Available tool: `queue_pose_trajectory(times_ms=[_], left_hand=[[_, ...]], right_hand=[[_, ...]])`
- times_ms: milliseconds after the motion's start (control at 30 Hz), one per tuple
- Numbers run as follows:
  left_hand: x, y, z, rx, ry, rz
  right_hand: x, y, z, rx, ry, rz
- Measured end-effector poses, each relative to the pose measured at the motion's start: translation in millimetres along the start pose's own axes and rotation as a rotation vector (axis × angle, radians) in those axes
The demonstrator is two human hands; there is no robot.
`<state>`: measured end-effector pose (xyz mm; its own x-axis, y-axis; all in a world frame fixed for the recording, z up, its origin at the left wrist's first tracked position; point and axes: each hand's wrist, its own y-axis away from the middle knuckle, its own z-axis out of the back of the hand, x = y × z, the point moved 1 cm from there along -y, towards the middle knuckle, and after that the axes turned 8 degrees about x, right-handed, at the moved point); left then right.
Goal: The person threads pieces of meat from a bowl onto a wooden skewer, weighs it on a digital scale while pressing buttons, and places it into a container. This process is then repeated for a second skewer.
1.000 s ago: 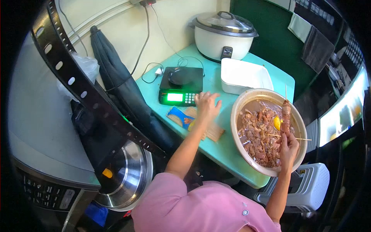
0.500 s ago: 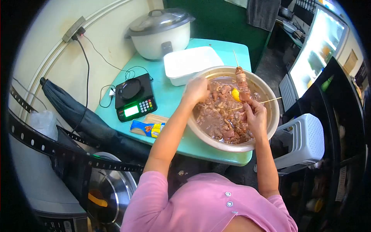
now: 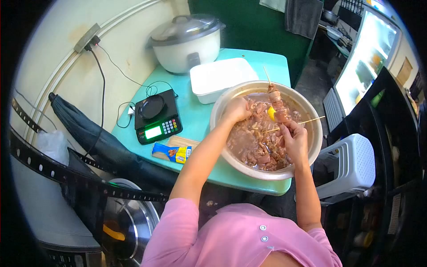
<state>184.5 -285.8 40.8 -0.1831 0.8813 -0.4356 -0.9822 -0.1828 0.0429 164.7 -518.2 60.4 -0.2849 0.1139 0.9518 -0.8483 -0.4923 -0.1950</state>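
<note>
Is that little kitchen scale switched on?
Yes, it's on: the scale's display is glowing bright green-white, beside its keypad.

Left hand [image 3: 239, 109] had fingertips hidden in meat [image 3: 262, 151], skewer [image 3: 276, 101] had its lower end covered by right hand [image 3: 295, 138], cooker [image 3: 184, 53] was blurred, packet [image 3: 172, 153] had lettering too small to read, pink shirt [image 3: 240, 238] was cut off below

Desk [image 3: 202, 171], turquoise, rounded corners, abuts cream wall [image 3: 129, 49]; dk. green panel [image 3: 235, 29] at rear; lit glass-front cabinet [image 3: 367, 58], R side.
</note>
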Motion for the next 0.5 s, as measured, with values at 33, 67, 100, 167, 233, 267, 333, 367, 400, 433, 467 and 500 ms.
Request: queue_pose_trajectory(times_ms=[33, 67, 100, 167, 233, 267, 333, 367, 400, 433, 467, 500], left_hand=[[-1, 8, 6, -0.024, 0.167, -0.009], [6, 6, 3, -0.022, 0.163, -0.019], [17, -1, -2, -0.038, 0.303, -0.046], [27, -10, -5, -0.050, 0.439, -0.087], [28, -13, -6, 0.202, 1.071, 0.036], [28, -14, -6, 0.205, 1.070, 0.028], [26, -10, -4, 0.211, 1.206, -0.005], [28, -11, -3, 0.213, 1.208, -0.005], [29, -11, -3, 0.223, 1.234, -0.020], [30, -12, -3, 0.234, 1.261, -0.035], [31, -12, -4, 0.238, 1.265, -0.034], [28, -9, -1, 0.233, 1.318, -0.021]], right_hand=[[0, 1, 0, -0.008, 0.000, -0.001], [2, 2, 0, 0.004, 0.002, -0.011], [3, 1, 0, 0.014, 0.004, -0.018], [2, 1, 1, 0.007, 0.015, -0.016], [4, 1, 2, 0.002, 0.029, -0.012], [5, 2, 1, 0.005, 0.018, -0.029], [6, 1, 1, 0.009, 0.009, -0.048], [6, 2, 0, 0.005, 0.021, -0.046], [7, 2, 0, 0.002, 0.033, -0.046], [7, 3, 0, -0.001, 0.045, -0.046], [6, 3, 0, -0.002, 0.048, -0.051], [6, 3, 0, 0.010, 0.048, -0.044]])
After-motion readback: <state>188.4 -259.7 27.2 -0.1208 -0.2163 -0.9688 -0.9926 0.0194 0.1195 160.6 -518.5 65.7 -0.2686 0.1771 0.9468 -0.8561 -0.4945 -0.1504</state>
